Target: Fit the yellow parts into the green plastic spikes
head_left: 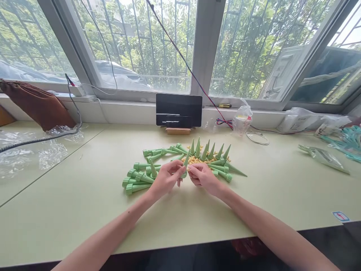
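Between thumb and fingers, my left hand (170, 175) grips a green plastic watering spike (186, 160), its pointed end up. Close beside it, my right hand (204, 175) is closed in a pinch on a small yellow piece (189, 169), mostly covered by the fingertips. Behind the hands lies a pile of small yellow pieces (199, 160). Several green spikes (211, 151) stand point-up around that pile. More spikes (138, 182) lie on their sides at the left, and others (221, 171) lie just right of my right hand.
A black tablet (179, 110) leans on a stand at the back of the pale table (175, 229). Right of it are a plastic cup in a bag (243, 118) and a coiled white cable (258, 138). A brown pouch (39, 105) and clear wrappers (36, 154) lie left.
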A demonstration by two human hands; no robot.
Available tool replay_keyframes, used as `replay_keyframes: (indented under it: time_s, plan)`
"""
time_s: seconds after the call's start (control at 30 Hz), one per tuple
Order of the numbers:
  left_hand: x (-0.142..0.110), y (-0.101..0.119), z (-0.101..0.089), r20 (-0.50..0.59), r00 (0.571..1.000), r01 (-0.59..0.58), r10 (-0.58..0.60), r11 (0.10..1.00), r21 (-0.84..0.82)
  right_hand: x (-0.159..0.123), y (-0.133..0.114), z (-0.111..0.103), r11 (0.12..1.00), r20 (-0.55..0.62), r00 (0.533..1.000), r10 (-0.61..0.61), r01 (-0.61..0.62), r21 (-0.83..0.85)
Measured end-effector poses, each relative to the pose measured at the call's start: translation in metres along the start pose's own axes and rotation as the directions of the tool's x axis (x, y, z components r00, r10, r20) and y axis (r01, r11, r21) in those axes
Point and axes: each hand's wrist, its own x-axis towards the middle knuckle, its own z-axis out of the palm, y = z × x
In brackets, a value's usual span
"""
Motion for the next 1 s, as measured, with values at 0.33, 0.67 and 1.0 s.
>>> replay_keyframes:
  time_s: [0.33, 0.67, 1.0]
  plan:
    - [0.002, 0.002, -0.006, 0.172, 0.955, 0.292, -0.243, 0.876, -0.384, -0.005, 0.005, 0.003, 0.751, -0.041, 0.911, -0.410, 0.311, -0.583]
    - [0.002, 0.006, -0.003, 0.053, 0.997, 0.056, -0.050, 0.992, -0.113, 0.002, 0.006, 0.002, 0.982, -0.055, 0.992, -0.118, 0.108, -0.158]
    - [0.004, -0.001, -0.006, 0.186, 0.972, 0.196, -0.142, 0.927, -0.320, -0.005, 0.005, 0.013, 0.763, -0.117, 0.902, -0.415, 0.275, -0.586]
